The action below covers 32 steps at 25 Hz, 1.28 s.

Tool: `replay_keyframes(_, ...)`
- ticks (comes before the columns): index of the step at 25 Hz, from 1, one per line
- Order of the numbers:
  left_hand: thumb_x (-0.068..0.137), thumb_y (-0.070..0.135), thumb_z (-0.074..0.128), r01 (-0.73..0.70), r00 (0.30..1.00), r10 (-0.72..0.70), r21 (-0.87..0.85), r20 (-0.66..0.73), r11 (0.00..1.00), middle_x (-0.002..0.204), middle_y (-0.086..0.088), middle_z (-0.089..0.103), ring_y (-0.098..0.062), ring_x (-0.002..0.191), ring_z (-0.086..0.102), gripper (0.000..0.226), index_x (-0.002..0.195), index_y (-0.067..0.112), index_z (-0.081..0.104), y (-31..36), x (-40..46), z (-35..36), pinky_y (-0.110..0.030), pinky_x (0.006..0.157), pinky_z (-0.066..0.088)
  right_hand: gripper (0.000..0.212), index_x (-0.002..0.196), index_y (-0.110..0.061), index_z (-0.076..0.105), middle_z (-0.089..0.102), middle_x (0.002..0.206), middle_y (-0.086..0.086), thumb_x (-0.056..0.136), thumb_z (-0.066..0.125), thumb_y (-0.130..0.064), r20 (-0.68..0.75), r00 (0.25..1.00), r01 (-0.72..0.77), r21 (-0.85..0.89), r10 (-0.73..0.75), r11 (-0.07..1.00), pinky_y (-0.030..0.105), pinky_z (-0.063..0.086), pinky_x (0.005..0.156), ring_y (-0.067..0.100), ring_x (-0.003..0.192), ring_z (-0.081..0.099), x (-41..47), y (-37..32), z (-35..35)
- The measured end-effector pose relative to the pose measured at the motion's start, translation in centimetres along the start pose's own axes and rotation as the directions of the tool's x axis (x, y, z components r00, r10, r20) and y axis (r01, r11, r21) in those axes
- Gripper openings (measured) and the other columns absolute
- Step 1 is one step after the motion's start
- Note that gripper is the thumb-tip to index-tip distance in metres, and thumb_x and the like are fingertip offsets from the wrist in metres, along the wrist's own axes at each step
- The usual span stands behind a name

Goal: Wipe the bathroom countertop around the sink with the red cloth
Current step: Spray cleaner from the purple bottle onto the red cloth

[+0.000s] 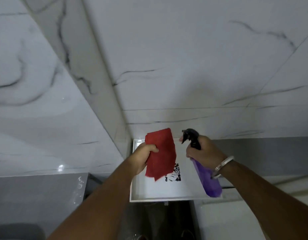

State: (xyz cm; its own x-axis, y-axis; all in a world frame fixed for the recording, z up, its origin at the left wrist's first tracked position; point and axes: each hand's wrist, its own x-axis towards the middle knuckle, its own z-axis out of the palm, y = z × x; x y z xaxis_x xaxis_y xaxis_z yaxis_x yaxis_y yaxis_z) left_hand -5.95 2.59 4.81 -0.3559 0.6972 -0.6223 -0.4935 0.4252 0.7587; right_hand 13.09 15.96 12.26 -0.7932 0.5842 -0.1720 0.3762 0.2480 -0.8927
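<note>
My left hand [143,159] grips a red cloth [161,154], which hangs folded below my fingers. My right hand [204,151] holds a purple spray bottle [209,179] by its neck, a finger at the black trigger head [190,135], nozzle pointing left toward the cloth. Both hands are raised above a white rectangular tray-like surface [160,191] with a black pattern [175,174] on it, set into the corner of the walls. No sink or tap shows in this view.
White marble-look tiled walls [184,66] meet in a corner just behind the hands. A grey band [271,149] runs along the lower wall. Dark floor [160,220] lies under the white surface. A silver bangle [222,166] sits on my right wrist.
</note>
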Motion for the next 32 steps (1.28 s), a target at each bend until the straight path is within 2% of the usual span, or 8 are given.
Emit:
replay_keyframes(4,0.080,0.013,0.055,-0.027,0.999,0.011,-0.332,-0.052,0.943,0.101,-0.012,0.077,-0.026,0.090,0.070,0.035,0.111,0.005,0.070,0.4,-0.1,-0.5,-0.039,0.088,0.053,0.003,0.073,-0.016,0.062,0.059,0.058,0.001,0.074,0.061,-0.018,0.022,0.994,-0.102,-0.181,0.108,0.978,0.046,0.056,0.065,0.028,0.058,0.063,1.4,-0.7,2.3)
replay_keyframes(7,0.085,0.020,0.052,-0.030,0.999,0.013,-0.402,-0.044,0.915,0.104,-0.014,0.075,-0.027,0.088,0.070,0.037,0.113,0.006,0.071,0.7,-0.7,-0.6,-0.037,0.085,0.055,0.010,0.068,-0.015,0.058,0.058,0.057,-0.001,0.071,0.061,-0.024,0.028,0.994,-0.094,-0.214,0.102,0.972,0.046,0.056,0.062,0.022,0.056,0.062,2.4,-1.1,3.1)
replay_keyframes(11,0.091,0.030,0.051,-0.054,0.998,0.036,-0.405,-0.054,0.913,0.104,-0.012,0.077,-0.025,0.084,0.074,0.037,0.117,0.010,0.069,0.9,-1.6,-0.4,-0.033,0.066,0.060,0.012,0.081,-0.026,0.067,0.070,0.071,0.001,0.070,0.066,-0.031,0.049,0.994,-0.085,-0.192,0.096,0.978,0.043,0.059,0.067,0.020,0.064,0.068,3.1,-1.7,3.8)
replay_keyframes(14,0.092,0.032,0.050,-0.074,0.996,0.050,-0.402,-0.069,0.913,0.105,-0.012,0.077,-0.025,0.085,0.074,0.038,0.119,0.010,0.068,0.9,-2.1,-0.3,-0.035,0.066,0.061,0.039,0.071,-0.023,0.062,0.066,0.063,-0.004,0.059,0.076,-0.057,0.027,0.990,-0.121,-0.317,0.137,0.941,0.036,0.055,0.061,0.015,0.060,0.065,3.1,-1.8,3.7)
replay_keyframes(18,0.090,0.033,0.053,-0.089,0.994,0.060,-0.377,-0.087,0.922,0.104,-0.011,0.077,-0.026,0.086,0.074,0.036,0.114,0.011,0.069,1.0,-2.5,0.0,-0.035,0.066,0.061,0.034,0.080,-0.027,0.065,0.068,0.075,-0.004,0.060,0.083,-0.048,0.046,0.992,-0.106,-0.220,0.119,0.970,0.041,0.059,0.073,0.014,0.071,0.067,2.3,-1.4,3.2)
replay_keyframes(22,0.091,0.032,0.052,-0.088,0.994,0.059,-0.347,-0.093,0.934,0.102,-0.009,0.078,-0.024,0.085,0.075,0.034,0.112,0.013,0.069,1.0,-2.7,0.7,-0.033,0.064,0.060,0.035,0.072,-0.025,0.061,0.066,0.068,-0.007,0.062,0.083,-0.050,-0.008,0.992,-0.122,-0.299,0.126,0.947,0.032,0.055,0.064,0.011,0.063,0.065,1.8,-1.2,2.9)
replay_keyframes(26,0.089,0.034,0.053,-0.080,0.993,0.049,-0.297,-0.111,0.951,0.100,-0.006,0.078,-0.022,0.081,0.074,0.032,0.107,0.015,0.071,1.0,-2.9,1.3,-0.033,0.068,0.056,0.010,0.079,-0.029,0.066,0.068,0.072,-0.006,0.076,0.074,-0.034,0.046,0.997,-0.045,-0.203,0.055,0.978,0.043,0.057,0.079,0.012,0.067,0.065,2.2,-1.7,2.2)
replay_keyframes(32,0.089,0.035,0.051,-0.108,0.988,0.065,-0.321,-0.140,0.941,0.098,-0.009,0.078,-0.024,0.080,0.074,0.036,0.110,0.013,0.070,2.0,-3.4,1.9,-0.030,0.060,0.057,0.045,0.070,-0.027,0.060,0.060,0.061,-0.010,0.057,0.075,-0.068,0.093,0.993,-0.037,-0.290,0.066,0.956,0.034,0.051,0.063,0.012,0.062,0.062,0.6,-1.0,1.5)
